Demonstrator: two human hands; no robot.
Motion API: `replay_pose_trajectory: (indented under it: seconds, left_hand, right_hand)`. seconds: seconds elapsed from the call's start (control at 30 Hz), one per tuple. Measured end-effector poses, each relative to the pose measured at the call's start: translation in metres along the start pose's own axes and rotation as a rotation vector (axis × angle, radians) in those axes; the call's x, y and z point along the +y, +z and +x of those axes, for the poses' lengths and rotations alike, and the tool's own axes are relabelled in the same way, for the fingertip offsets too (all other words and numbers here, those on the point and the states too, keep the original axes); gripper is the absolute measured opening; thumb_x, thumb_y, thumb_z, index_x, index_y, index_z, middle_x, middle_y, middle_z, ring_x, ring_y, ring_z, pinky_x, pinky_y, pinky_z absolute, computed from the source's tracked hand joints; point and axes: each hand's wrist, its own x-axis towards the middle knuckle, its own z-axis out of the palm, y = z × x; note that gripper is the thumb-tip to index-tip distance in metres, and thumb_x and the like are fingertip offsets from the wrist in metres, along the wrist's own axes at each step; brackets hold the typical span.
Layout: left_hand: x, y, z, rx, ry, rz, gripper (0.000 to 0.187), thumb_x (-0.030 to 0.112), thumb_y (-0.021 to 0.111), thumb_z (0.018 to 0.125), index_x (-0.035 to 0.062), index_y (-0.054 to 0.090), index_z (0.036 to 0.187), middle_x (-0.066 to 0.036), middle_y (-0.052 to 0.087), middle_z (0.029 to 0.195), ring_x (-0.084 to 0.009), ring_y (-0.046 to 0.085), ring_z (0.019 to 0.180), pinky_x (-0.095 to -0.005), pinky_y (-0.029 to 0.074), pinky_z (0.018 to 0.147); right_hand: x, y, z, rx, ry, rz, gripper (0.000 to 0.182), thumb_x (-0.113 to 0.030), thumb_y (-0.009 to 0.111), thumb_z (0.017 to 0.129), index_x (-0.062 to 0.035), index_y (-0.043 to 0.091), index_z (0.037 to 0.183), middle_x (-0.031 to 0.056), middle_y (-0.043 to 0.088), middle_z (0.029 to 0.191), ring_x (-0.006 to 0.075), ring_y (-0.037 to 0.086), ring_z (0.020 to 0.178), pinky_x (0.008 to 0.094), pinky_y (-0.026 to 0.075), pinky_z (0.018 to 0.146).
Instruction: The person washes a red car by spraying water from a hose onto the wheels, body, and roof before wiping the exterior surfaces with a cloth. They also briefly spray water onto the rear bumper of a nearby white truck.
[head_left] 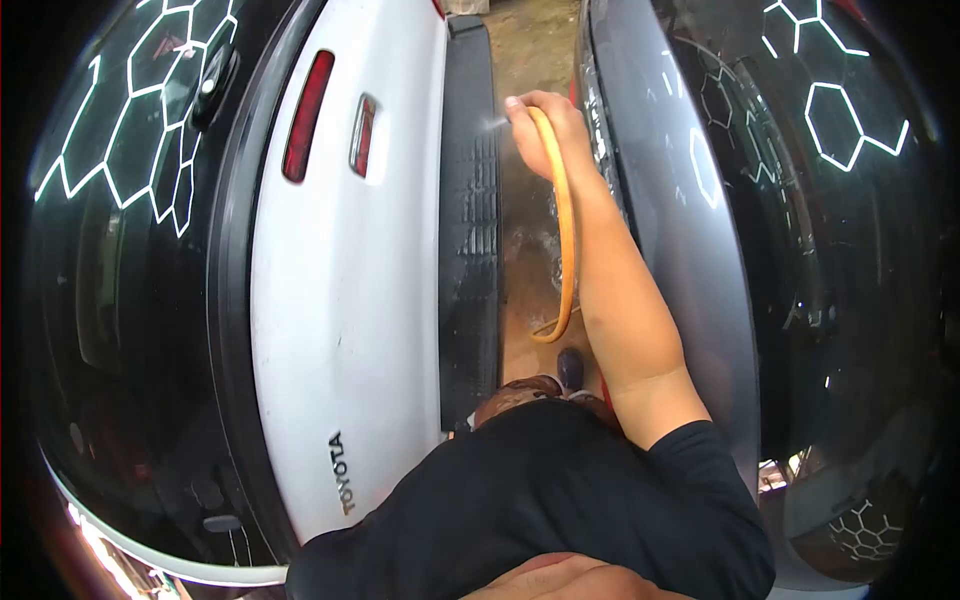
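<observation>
The right hand [550, 132] is curled around a yellow, flexible hose [567, 235], which sags nearward; spray [493, 124] leaves leftward, towards the black, ribbed plastic bumper [470, 190]; the left hand is out of view, its state untellable.

Right arm [632, 310] reaching forward | elbow [660, 378] slightly bent | right hand [545, 125] closed, fingers curled

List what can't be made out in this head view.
- Left hand: nowhere visible in the head view; what hides it is unclear.
- Hose mouth: head view, covered by the right hand.
- Yellow hose: head view, far end untraceable near the shoe.
- Car interiors: head view, dark glass and reflections.
</observation>
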Motion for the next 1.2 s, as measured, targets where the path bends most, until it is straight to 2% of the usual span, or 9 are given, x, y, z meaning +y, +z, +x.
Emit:
replay_pose_trajectory:
  seconds: [0.23, 0.47, 0.57, 0.63, 0.7, 0.87, 1.03, 1.1, 1.2]
  left_hand:
    - [0.085, -0.1, 0.04, -0.109, 0.073, 0.244, 0.033, 0.012, 0.073, 0.082, 0.0033, 0.079, 0.114, -0.016, 0.08, 0.108, -0.0298, 0.076, 0.096, -0.0417, 0.059, 0.083]
    - [0.235, -0.21, 0.093, -0.267, 0.201, 0.59, 0.033, 0.011, 0.074, 0.079, 0.005, 0.081, 0.11, -0.016, 0.08, 0.106, -0.0301, 0.076, 0.093, -0.0418, 0.059, 0.081]
    - [0.337, -0.288, 0.125, -0.301, 0.373, 0.639, 0.032, 0.01, 0.074, 0.078, 0.0057, 0.082, 0.109, -0.016, 0.081, 0.105, -0.0302, 0.076, 0.092, -0.0419, 0.06, 0.08]
    - [0.387, -0.339, 0.176, -0.397, 0.665, 0.305, 0.02, 0.004, 0.072, 0.078, 0.0027, 0.081, 0.096, -0.009, 0.08, 0.089, -0.0218, 0.074, 0.082, -0.0368, 0.059, 0.077]
    - [0.453, -0.379, 0.186, -0.478, 0.558, 0.16, 0.025, 0.024, 0.087, 0.082, 0.0031, 0.08, 0.094, -0.009, 0.078, 0.089, -0.02, 0.073, 0.082, -0.0355, 0.058, 0.077]
    - [0.549, -0.433, 0.226, -0.287, 0.588, 0.563, 0.078, 0.075, 0.073, 0.083, -0.002, 0.08, 0.097, -0.012, 0.077, 0.09, -0.0285, 0.074, 0.088, -0.0429, 0.057, 0.084]
    - [0.623, -0.477, 0.252, -0.317, 0.514, 0.927, 0.09, 0.084, 0.064, 0.084, -0.0028, 0.08, 0.098, -0.016, 0.079, 0.094, -0.0306, 0.076, 0.093, -0.0445, 0.058, 0.085]
    - [0.637, -0.475, 0.26, -0.314, 0.539, 1.005, 0.091, 0.086, 0.061, 0.085, -0.003, 0.08, 0.098, -0.016, 0.078, 0.093, -0.0318, 0.076, 0.092, -0.0452, 0.059, 0.084]
    - [0.655, -0.482, 0.247, -0.244, 0.652, 1.095, 0.093, 0.081, 0.05, 0.093, -0.0049, 0.077, 0.114, -0.025, 0.076, 0.116, -0.0398, 0.074, 0.111, -0.0475, 0.058, 0.096]
  right_hand:
    - [-0.002, -0.01, 0.091, -0.102, 0.007, 0.069, 0.04, -0.038, 0.064, 0.101, 0.0002, 0.077, 0.1, 0.0196, 0.076, 0.087, 0.0353, 0.075, 0.086, 0.0414, 0.057, 0.081]
    - [0.032, 0.026, 0.207, 0.167, -0.241, -0.087, 0.03, -0.027, 0.068, 0.098, 0.0008, 0.077, 0.101, 0.0245, 0.073, 0.098, 0.0425, 0.071, 0.093, 0.0464, 0.056, 0.087]
    - [0.052, 0.032, 0.249, 0.113, -0.374, -0.208, 0.027, -0.025, 0.068, 0.098, 0.0001, 0.077, 0.102, 0.0242, 0.073, 0.099, 0.0434, 0.071, 0.094, 0.0459, 0.057, 0.087]
    - [0.058, 0.033, 0.274, 0.009, -0.192, -0.232, 0.029, -0.027, 0.068, 0.099, 0.0, 0.077, 0.102, 0.0244, 0.074, 0.098, 0.0412, 0.072, 0.096, 0.044, 0.057, 0.087]
    - [0.06, 0.027, 0.294, -0.091, -0.007, -0.21, 0.026, -0.026, 0.07, 0.098, -0.001, 0.077, 0.099, 0.0247, 0.073, 0.096, 0.0437, 0.071, 0.095, 0.0456, 0.057, 0.087]
    - [0.06, 0.004, 0.335, -0.036, -0.08, -0.241, 0.024, -0.023, 0.069, 0.099, 0.0009, 0.076, 0.099, 0.025, 0.072, 0.098, 0.042, 0.072, 0.094, 0.0451, 0.057, 0.085]
    - [0.042, -0.017, 0.34, -0.034, -0.281, -0.253, 0.016, -0.015, 0.073, 0.097, 0.0006, 0.071, 0.096, 0.0228, 0.07, 0.093, 0.0437, 0.07, 0.086, 0.0467, 0.057, 0.077]
    - [0.031, -0.022, 0.329, -0.115, -0.195, -0.305, 0.015, -0.014, 0.073, 0.097, -0.0005, 0.069, 0.097, 0.0221, 0.068, 0.094, 0.0445, 0.069, 0.084, 0.0479, 0.056, 0.074]
    - [0.015, -0.027, 0.322, -0.16, -0.169, -0.349, 0.014, -0.014, 0.073, 0.097, -0.0006, 0.068, 0.098, 0.0216, 0.066, 0.097, 0.044, 0.068, 0.085, 0.0492, 0.056, 0.076]
